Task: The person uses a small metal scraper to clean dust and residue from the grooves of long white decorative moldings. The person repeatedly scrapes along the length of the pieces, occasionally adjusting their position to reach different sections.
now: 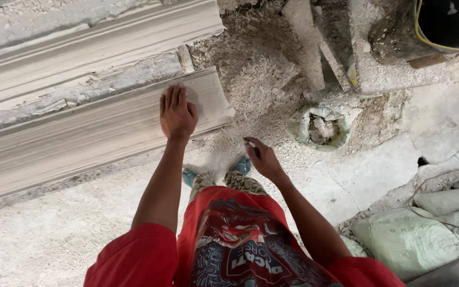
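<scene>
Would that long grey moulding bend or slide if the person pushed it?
The moulding looks thick and cast, so probably stiff and heavy. It lies flat under the left hand, so rolling seems unlikely. Its end looks chipped, so maybe brittle.

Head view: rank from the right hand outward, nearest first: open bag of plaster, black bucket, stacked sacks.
From the right hand:
1. Open bag of plaster, just past the hand, to its right.
2. Stacked sacks, lower right corner.
3. Black bucket, top right corner.
</scene>
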{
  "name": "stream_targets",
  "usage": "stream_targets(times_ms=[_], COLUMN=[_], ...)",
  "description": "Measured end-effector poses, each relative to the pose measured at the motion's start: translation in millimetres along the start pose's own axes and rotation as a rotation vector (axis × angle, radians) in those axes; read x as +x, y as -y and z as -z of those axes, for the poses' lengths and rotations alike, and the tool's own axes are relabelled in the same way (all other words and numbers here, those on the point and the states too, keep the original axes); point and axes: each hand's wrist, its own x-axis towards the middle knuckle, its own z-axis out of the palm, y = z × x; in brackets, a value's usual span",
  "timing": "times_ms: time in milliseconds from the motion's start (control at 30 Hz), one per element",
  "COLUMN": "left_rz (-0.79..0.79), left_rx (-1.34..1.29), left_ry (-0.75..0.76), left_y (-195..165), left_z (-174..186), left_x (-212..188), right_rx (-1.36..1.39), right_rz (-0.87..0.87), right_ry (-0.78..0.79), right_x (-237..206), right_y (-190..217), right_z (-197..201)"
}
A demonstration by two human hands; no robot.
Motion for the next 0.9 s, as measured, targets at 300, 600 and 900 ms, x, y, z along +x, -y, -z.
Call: stream_targets(times_ms=[300,600,900], left_rz=[0.001,0.010,0.006], left_rx=[0.002,0.026,0.004], left_ry=[0.020,0.042,0.035], left_y=[0.0,2.6,-1.3], left_z=[2.8,1.4,3.7], left_x=[-0.4,-1.0,-1.0], right_rx=[-0.040,-0.062,0.016], right_rz=[-0.034,0.032,0.032], right_ry=[0.022,-0.007,-0.003], right_x=[6.9,3.4,6.9], right_y=[-4.3,0.3,-9.5], right_z=[12.0,9.9,11.4])
